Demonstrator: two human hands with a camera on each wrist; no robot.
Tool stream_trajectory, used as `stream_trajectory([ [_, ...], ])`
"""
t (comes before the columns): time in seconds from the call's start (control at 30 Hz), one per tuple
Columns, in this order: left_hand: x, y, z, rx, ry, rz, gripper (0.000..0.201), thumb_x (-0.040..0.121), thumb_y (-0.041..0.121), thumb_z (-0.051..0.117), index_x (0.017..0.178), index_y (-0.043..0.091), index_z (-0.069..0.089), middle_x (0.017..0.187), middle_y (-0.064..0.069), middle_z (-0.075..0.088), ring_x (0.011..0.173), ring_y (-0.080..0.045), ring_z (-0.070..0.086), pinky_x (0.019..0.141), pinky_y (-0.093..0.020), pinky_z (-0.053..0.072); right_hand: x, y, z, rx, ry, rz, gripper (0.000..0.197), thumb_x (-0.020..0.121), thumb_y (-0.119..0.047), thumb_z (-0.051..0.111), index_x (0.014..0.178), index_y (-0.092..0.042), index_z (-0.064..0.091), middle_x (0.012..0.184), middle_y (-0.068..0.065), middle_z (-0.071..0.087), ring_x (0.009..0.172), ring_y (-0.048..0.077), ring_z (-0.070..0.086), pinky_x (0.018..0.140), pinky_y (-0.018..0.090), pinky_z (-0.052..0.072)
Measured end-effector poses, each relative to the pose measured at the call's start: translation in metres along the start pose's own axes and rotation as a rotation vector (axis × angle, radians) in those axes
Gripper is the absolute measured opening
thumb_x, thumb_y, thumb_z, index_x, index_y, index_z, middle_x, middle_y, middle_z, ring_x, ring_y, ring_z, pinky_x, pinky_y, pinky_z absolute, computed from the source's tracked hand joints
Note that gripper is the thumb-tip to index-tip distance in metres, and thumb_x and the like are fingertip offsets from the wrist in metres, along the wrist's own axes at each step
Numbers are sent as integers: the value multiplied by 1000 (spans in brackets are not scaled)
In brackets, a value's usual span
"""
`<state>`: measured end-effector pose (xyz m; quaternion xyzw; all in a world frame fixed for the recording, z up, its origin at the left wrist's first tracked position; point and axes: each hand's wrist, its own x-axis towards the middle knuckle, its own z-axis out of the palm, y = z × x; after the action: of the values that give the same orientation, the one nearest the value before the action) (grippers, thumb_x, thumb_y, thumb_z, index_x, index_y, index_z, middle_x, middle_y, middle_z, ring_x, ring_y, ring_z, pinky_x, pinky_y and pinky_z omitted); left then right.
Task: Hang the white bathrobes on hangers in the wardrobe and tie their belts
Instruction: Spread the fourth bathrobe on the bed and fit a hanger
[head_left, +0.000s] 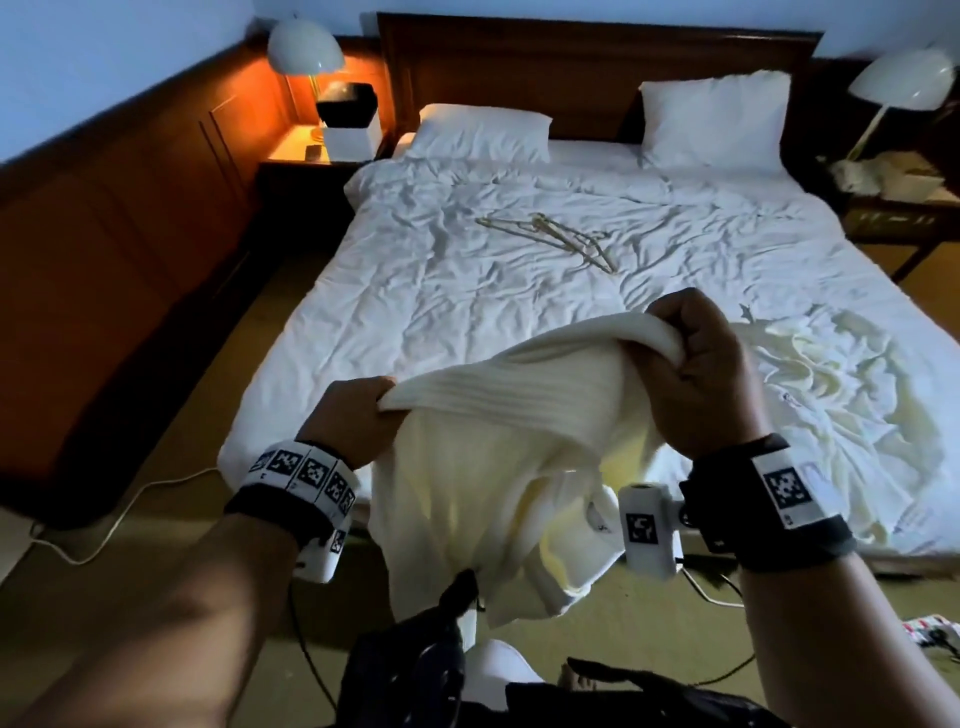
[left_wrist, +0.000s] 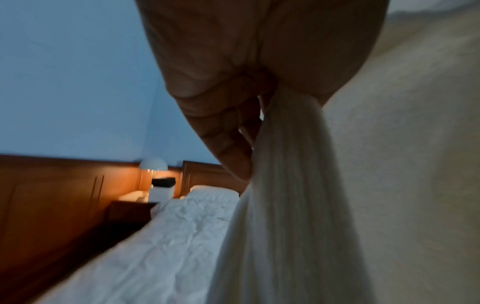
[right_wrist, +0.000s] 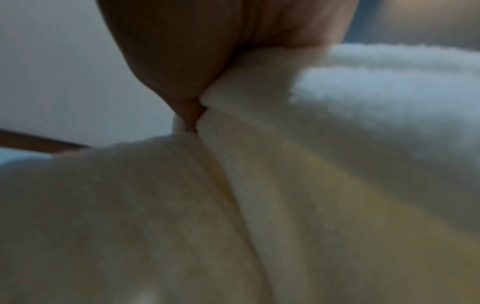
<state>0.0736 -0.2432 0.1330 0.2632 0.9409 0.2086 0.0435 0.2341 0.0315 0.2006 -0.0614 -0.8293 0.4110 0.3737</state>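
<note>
Over the bed's (head_left: 415, 291) foot edge, both hands hold one white robe (head_left: 483, 467) up in the air. Left hand (head_left: 353, 415) fisted round a bunched edge of it; right hand (head_left: 696, 374) fisted round the ribbed collar part, a bit higher. Rest of the robe hangs down toward the floor. Second robe (head_left: 831, 395) crumpled at the bed's right foot corner. Hangers (head_left: 556, 239) piled mid-bed, toward the head, well apart from both robes. Two pillows (head_left: 483, 132) at the headboard. Lit lamp (head_left: 304, 47) on the left nightstand.
</note>
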Motion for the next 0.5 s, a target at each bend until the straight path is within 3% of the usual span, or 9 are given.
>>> stream_trajectory([
  [0.07,4,0,-14,93,27,4,20,86,30,54,82,14,66,81,-9,71,81,-31,67,66,-30,46,1,10,1,-37,-1,35,14,79,-26,66,82,-29,53,72,-11,57,68,6,51,62,33,45],
  [0.13,7,7,-30,117,3,-35,13,85,17,54,83,13,66,69,-7,70,67,-28,69,60,-33,52,-2,19,5,-112,-24,93,17,77,-35,69,80,-32,52,69,-8,58,64,12,54,60,39,48],
  [0.17,8,11,-36,29,-19,-90,15,85,12,50,85,13,66,61,-8,68,58,-26,68,54,-32,52,-4,24,7,-151,-43,129,20,76,-40,71,80,-32,53,67,-6,58,61,13,54,57,40,48],
  [0.23,12,24,-46,-374,-21,-244,25,90,9,39,89,8,63,53,-14,66,45,-29,64,43,-30,48,-9,22,13,-237,-84,214,34,70,-52,76,84,-29,54,66,-6,59,59,10,55,54,33,46],
  [0.3,12,46,-55,-752,23,-341,29,92,4,28,95,2,58,51,-18,64,39,-30,61,38,-28,46,-14,18,22,-284,-167,285,51,59,-66,76,90,-32,55,76,-9,62,69,10,59,61,31,48],
  [0.37,8,78,-66,-864,-20,-270,31,95,4,26,99,-1,56,51,-19,63,38,-27,60,36,-23,43,-19,2,36,-288,-346,319,69,51,-73,76,107,-38,56,97,-10,65,89,9,61,75,29,49],
  [0.43,4,112,-77,-902,-83,-116,35,97,5,27,94,-8,60,55,-22,64,41,-28,61,38,-23,45,-23,-14,58,-293,-538,305,84,52,-74,76,124,-38,51,110,-10,63,99,7,59,83,27,48],
  [0.5,3,136,-86,-921,-108,11,33,94,1,27,96,-10,58,62,-28,64,45,-32,61,42,-28,48,-22,-28,77,-291,-563,251,60,70,-63,73,120,-32,57,103,-10,63,93,7,56,75,22,40],
])
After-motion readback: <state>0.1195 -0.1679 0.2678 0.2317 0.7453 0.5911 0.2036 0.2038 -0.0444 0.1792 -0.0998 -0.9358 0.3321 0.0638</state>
